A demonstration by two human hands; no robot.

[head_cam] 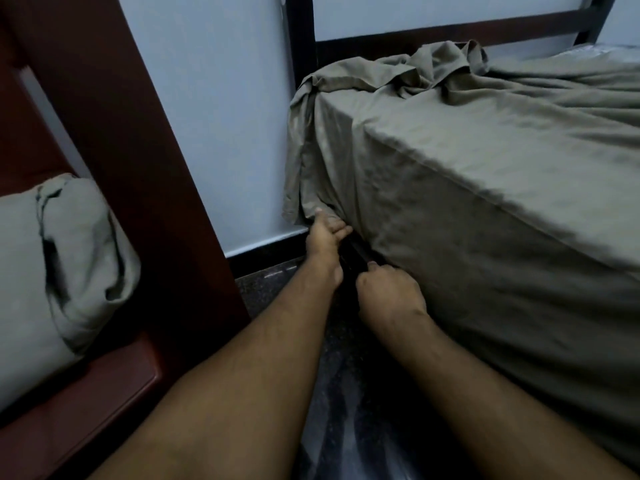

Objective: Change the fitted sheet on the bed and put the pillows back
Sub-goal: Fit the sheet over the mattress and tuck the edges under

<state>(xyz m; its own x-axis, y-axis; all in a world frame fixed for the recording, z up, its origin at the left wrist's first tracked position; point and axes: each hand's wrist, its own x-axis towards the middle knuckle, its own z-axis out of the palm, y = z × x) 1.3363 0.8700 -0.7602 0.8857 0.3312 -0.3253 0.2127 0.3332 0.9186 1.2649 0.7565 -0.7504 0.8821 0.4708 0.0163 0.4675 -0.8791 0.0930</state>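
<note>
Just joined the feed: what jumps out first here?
Both hands work low at the mattress corner: the left hand touches the olive sheet's hem, the right hand curls at its lower edge. Loose sheet bunches by the dark bed frame; a pillow lies far left.

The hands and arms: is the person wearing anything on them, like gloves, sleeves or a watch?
Nothing at all. The left hand and right hand are bare, with no gloves, rings or watch visible. Both forearms are uncovered as far as the picture shows; no sleeve edge comes into view.

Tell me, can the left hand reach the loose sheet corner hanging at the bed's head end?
Probably yes: the left hand already touches the lower edge of the sheet corner, and nothing stands between them.
</note>
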